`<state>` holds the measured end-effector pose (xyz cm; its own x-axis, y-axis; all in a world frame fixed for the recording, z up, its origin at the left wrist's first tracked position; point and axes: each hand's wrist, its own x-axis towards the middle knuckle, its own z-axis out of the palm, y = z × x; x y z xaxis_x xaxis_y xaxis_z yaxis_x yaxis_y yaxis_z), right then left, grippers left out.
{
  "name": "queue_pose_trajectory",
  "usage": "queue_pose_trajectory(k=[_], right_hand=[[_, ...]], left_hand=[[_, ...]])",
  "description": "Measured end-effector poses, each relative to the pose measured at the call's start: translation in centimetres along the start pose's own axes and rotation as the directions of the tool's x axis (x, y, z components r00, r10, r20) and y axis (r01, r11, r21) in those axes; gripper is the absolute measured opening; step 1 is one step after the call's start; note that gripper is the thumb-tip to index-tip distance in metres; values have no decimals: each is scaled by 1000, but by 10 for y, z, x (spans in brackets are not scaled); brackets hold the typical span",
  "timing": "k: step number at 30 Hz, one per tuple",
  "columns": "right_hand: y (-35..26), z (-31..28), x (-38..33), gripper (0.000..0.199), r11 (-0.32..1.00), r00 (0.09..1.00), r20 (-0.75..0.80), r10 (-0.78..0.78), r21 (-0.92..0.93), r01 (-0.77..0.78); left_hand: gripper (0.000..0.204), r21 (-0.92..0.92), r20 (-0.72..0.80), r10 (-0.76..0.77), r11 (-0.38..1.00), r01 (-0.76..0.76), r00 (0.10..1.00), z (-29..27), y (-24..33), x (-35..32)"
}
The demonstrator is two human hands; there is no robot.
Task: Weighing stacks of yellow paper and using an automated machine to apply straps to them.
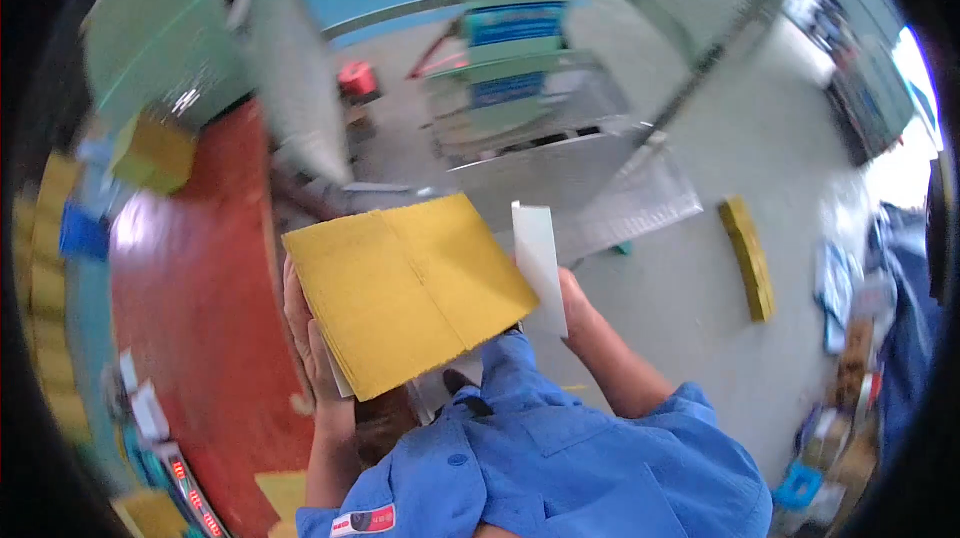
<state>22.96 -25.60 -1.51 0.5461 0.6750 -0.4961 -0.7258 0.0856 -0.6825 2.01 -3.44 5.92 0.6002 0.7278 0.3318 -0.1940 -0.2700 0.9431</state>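
Note:
Before my chest I hold a yellow stack of coarse paper sheets (410,293), tilted, with a crease across the top one. My left hand (312,333) is closed around the stack's left edge, its fingers partly under it. A white sheet (541,263) stands up along the stack's right side. Behind that sheet my right hand (570,306) is mostly hidden; only its outer edge and the wrist show, so its fingers cannot be made out. A sliver of white also shows below the stack beside my left hand.
A red-topped table (205,308) runs along my left, with a yellow block (155,153) at its far end. Ahead stands a low cart or table with a clear sheet cover (600,188). A yellow strip-like bundle (747,258) lies on the grey floor. Assorted boxes (857,348) are at right.

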Motion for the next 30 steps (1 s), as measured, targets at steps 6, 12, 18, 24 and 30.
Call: queue_pose_trajectory(k=[6, 12, 18, 24, 30], right_hand=[[-105, -149, -16, 24, 958, 978, 30, -204, 211, 193], [-146, -285, 33, 24, 744, 903, 133, -409, -524, 414], [-171, -366, 78, 22, 945, 999, 36, -38, -323, 48], [-196, -348, 98, 36, 959, 959, 64, 275, 54, -279], [-174, -345, 111, 52, 882, 982, -177, -69, -470, -23]], left_hand=[[65, -35, 139, 49, 998, -44, 989, 195, -108, -6], [65, 187, 117, 77, 977, -98, 990, 330, -211, -25], [61, 543, 268, 179, 783, -302, 946, 348, -232, -24], [59, 606, 317, -13, 772, -192, 948, 340, -190, -16], [55, 202, 242, -289, 949, 243, 926, 350, -164, -21]])
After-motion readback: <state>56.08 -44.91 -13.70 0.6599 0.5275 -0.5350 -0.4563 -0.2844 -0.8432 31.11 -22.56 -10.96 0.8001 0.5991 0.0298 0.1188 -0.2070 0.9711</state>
